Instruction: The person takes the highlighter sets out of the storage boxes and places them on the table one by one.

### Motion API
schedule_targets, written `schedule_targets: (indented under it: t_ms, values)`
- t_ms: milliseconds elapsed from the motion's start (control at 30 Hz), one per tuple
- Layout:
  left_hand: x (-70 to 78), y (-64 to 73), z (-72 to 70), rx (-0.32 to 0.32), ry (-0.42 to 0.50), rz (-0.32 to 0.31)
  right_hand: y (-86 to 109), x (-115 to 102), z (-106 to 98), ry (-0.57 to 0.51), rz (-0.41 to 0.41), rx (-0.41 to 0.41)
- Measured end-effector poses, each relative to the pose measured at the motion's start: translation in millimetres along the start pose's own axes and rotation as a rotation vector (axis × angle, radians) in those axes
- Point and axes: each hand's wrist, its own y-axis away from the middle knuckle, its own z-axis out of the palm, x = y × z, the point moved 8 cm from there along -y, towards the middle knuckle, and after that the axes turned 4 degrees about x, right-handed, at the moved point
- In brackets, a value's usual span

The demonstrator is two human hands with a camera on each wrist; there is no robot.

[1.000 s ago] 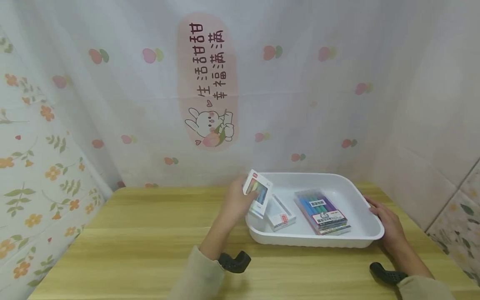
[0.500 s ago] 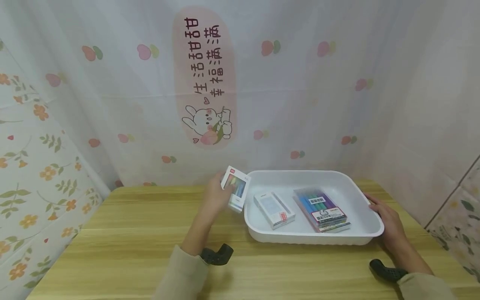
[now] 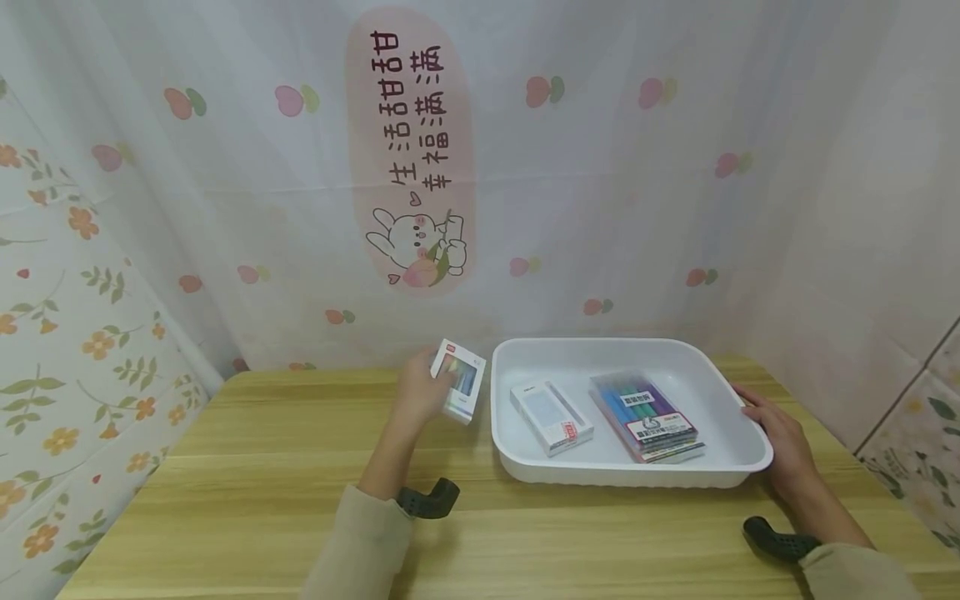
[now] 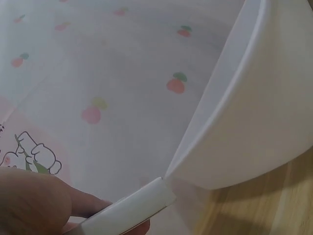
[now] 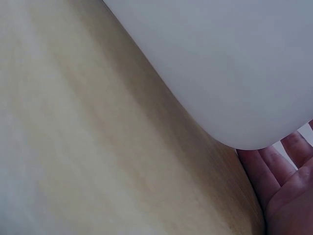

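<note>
My left hand (image 3: 420, 387) grips a small white box (image 3: 467, 400) with a window showing coloured sticks, tilted above the table just left of a white plastic tray (image 3: 630, 477). In the left wrist view the fingers pinch the box (image 4: 129, 208) by its sides, its end close to the tray's wall (image 4: 264, 107). My right hand (image 3: 783, 442) holds the tray's right end, a digit at the rim. Its fingers show against the tray's underside corner in the right wrist view. Inside the tray lie another white box (image 3: 551, 417) and clear packs of coloured pens (image 3: 645, 417), seemingly stacked.
The tray stands on a wood-grain table (image 3: 300, 467), towards its back right. Behind the table hangs a white curtain (image 3: 600, 208) with fruit prints, and a floral cloth (image 3: 82, 358) hangs at the left. Black wrist mounts (image 3: 429, 500) sit on both wrists.
My left hand has moved the box leftward from above the tray's left end to beside it, uncovering the other white box. The right hand has stayed at the tray's end.
</note>
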Motion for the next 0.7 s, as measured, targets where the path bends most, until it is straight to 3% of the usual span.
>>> schedule_targets:
  t_ms: [300, 467, 700]
  values:
    - [-15.1, -2.5, 4.6, 0.002, -0.005, 0.000, -2.5, 1.0, 0.2, -0.013, 0.010, -0.001]
    - [-27.3, -3.1, 8.8, 0.009, -0.059, -0.041, -3.8, 1.5, 0.8, -0.014, 0.016, -0.008]
    - [-35.7, -3.4, 17.1, 0.011, -0.092, -0.063, -3.4, 2.1, 0.3, 0.065, 0.014, -0.012]
